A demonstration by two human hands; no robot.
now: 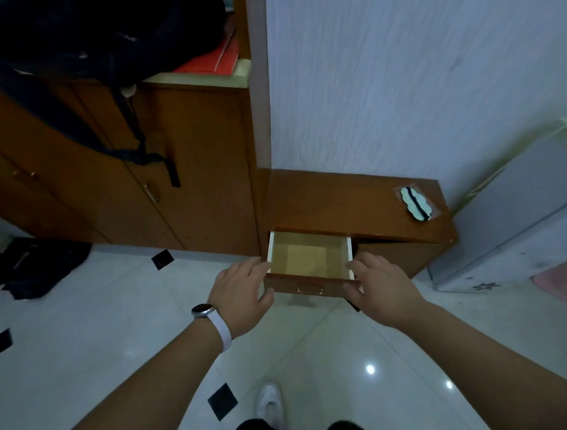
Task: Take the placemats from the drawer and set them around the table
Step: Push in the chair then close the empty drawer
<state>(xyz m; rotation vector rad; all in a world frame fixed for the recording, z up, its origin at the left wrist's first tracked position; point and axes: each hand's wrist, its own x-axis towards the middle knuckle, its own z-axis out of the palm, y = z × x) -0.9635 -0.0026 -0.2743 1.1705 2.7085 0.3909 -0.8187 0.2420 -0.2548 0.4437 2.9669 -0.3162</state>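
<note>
1. The drawer (pixel 271 249) of the low cabinet (pixel 340 206) stands open toward you, with its brass handle (pixel 309 289) on the near face. No placemats show plainly. A paler patch (pixel 305 254) on the drawer bottom may be one lying flat; you cannot tell from here.
2. Your left grip (pixel 243 291) lies at the near-left corner and your right grip (pixel 381 285) at the near-right. Both are released, fingers loose and spread, touching wood and holding nothing.
3. Handling, as a judgement: a placemat is likely light, thin and floppy. Lying flat, it offers no raised edge. Work your fingertips under a near corner, then pinch along one side. Use both grips for a stack.
4. Edges: the drawer walls look shallow, but the cabinet top overhangs the far part. Lift up and toward you.
5. Room: the tiled floor (pixel 118 335) near you looks open. The tall cupboard (pixel 176 170) stands to the left and a grey appliance (pixel 519 220) just to the right. The table is not in view, so expect to turn away.
</note>
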